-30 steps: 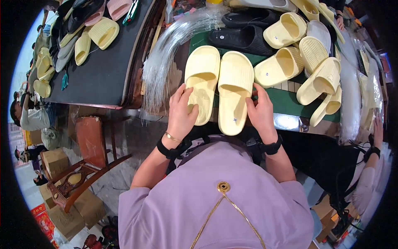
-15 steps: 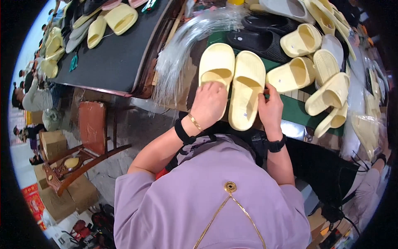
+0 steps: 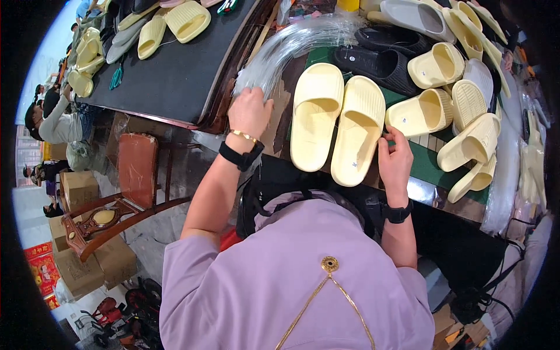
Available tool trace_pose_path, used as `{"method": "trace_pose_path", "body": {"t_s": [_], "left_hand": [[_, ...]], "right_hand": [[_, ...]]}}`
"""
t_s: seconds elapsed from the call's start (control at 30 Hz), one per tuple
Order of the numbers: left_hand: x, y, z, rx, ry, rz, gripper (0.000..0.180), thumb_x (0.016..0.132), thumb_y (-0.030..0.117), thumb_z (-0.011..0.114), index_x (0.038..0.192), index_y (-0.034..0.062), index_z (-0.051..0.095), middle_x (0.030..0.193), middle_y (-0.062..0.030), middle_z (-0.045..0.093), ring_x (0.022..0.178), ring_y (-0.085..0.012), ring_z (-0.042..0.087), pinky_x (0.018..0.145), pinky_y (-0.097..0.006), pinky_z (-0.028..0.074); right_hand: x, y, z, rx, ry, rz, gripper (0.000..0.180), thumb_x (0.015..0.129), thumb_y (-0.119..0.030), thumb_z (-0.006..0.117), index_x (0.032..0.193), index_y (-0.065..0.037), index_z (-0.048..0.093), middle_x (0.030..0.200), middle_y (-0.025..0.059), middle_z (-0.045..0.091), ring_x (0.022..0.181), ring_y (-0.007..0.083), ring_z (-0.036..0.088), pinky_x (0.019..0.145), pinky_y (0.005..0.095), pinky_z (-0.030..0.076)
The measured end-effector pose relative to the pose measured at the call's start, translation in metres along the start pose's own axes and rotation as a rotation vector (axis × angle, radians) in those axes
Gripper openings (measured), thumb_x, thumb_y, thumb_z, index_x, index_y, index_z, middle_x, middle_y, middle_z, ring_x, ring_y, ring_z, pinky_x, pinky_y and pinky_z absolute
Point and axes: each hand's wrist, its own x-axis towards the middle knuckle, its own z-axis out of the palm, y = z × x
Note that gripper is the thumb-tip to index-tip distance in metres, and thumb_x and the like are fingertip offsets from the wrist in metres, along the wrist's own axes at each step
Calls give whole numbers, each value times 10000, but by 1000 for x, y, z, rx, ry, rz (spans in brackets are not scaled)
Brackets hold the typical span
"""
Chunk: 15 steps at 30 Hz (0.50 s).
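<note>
Two pale yellow foam-looking slide slippers, the left one point(image 3: 315, 146) and the right one point(image 3: 357, 149), lie side by side at the near edge of the green-topped counter point(image 3: 424, 166), toes pointing away from the person. And here's the right grip point(image 3: 387, 134) at the right slipper's outer edge, thumb and forefinger slightly parted; whether they pinch the sole, I can't tell.

Over on the left, the left grip point(image 3: 256, 98) is at the near end of a curved sheaf of clear, shiny plastic film point(image 3: 291, 49), fingers bunched, tips hidden, so no telling whether any film is pinched!

The slippers look light, thick-soled and springy, hardly fragile; a hold on the sole's side edge or the broad ribbed strap should do nicely. The film is the tricky customer: thin, limp, probably slippery and clingy. Best taken by its loose near end, with a fingertip rub to part the layers.
</note>
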Motion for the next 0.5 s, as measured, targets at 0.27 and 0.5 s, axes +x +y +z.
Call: {"method": "trace_pose_path", "body": {"t_s": [0.27,0.5], "left_hand": [[10,-22,23,8,16,6,210,840,193,588,764,29,693,765,-207,677,713,-407,665,660,-502,547],[12,-15,6,-157,-36,-107,214,847,191,578,760,25,682,758,-233,664,736,-423,667,667,-509,548]], "right_hand": [[-3,5,-1,76,23,-57,251,884,-67,607,1116,21,646,1006,187,669,897,317,662,763,367,535],[0,-7,-3,90,25,-85,215,910,-34,586,1105,32,645,999,153,666,876,263,646,752,349,524]]}}
